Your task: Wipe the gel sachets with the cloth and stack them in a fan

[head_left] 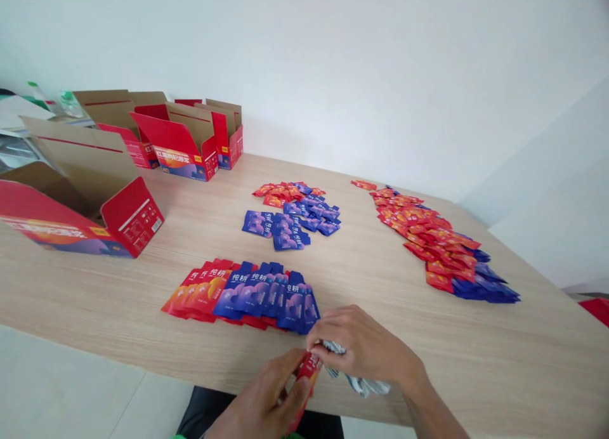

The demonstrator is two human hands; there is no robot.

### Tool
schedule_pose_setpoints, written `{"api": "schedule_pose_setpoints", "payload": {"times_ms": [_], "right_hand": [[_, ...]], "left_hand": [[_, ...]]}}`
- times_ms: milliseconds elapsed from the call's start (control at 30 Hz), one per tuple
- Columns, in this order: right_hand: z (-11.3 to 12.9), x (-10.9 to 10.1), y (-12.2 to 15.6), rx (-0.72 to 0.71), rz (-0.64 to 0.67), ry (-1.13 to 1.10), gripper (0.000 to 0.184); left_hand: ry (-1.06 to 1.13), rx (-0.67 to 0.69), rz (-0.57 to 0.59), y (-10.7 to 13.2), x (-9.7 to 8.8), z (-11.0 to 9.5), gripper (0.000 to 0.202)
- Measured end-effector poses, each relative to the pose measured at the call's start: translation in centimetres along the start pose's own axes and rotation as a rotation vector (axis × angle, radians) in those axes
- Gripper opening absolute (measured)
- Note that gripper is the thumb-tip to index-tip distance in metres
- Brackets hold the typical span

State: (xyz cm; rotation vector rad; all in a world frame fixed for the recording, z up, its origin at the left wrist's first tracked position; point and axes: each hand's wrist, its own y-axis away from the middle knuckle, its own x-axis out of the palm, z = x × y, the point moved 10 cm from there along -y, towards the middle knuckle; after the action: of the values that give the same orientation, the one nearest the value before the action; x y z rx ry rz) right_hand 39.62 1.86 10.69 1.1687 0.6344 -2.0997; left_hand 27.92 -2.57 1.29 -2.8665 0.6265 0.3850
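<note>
Near the table's front edge my left hand is closed around a red sachet. My right hand pinches the upper end of that same sachet, its fingertips meeting the left hand's. Beneath the right palm shows a crumpled pale cloth or wipe; whether the hand also grips it I cannot tell. Just beyond my hands lies an overlapping row of sachets, red ones at the left and blue ones at the right, with some red edges showing underneath.
A long heap of red and blue sachets lies at the right. Smaller groups of blue sachets and red sachets lie mid-table. Open cardboard boxes stand at the left. A white wall rises behind the table.
</note>
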Motion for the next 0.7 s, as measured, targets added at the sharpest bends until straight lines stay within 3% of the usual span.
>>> {"api": "schedule_pose_setpoints", "payload": {"times_ms": [100,200,267,300,367,500,600,700], "right_hand": [[-0.2,-1.8,1.2,0.009,-0.293,-0.055,0.015],[-0.7,-3.9,4.6,0.074,-0.82,-0.113,0.011],[-0.8,-3.4,7.3,0.152,-1.142,-0.167,0.012],[-0.7,-2.6,7.9,0.185,-1.229,-0.202,0.014],[-0.1,-0.2,7.2,0.228,-1.226,-0.269,0.02],[0.8,3.9,4.2,0.286,-1.031,-0.344,0.022],[1.4,5.4,3.6,0.262,-0.976,-0.388,0.014],[2.4,6.0,3.1,0.176,-0.886,-0.42,0.006]], "left_hand": [[0.171,-0.116,0.008,0.6,0.4,1.2,0.042],[0.338,-0.306,-0.052,1.2,1.4,3.9,0.056],[0.407,-0.377,-0.121,1.5,2.0,5.4,0.067],[0.424,-0.374,-0.154,1.6,2.3,5.8,0.071],[0.427,-0.323,-0.197,1.5,2.7,6.2,0.075],[0.387,-0.315,-0.347,2.0,1.8,8.2,0.079],[0.387,-0.375,-0.445,2.5,0.4,10.0,0.081],[0.367,-0.358,-0.488,2.7,-0.8,10.0,0.081]]}}
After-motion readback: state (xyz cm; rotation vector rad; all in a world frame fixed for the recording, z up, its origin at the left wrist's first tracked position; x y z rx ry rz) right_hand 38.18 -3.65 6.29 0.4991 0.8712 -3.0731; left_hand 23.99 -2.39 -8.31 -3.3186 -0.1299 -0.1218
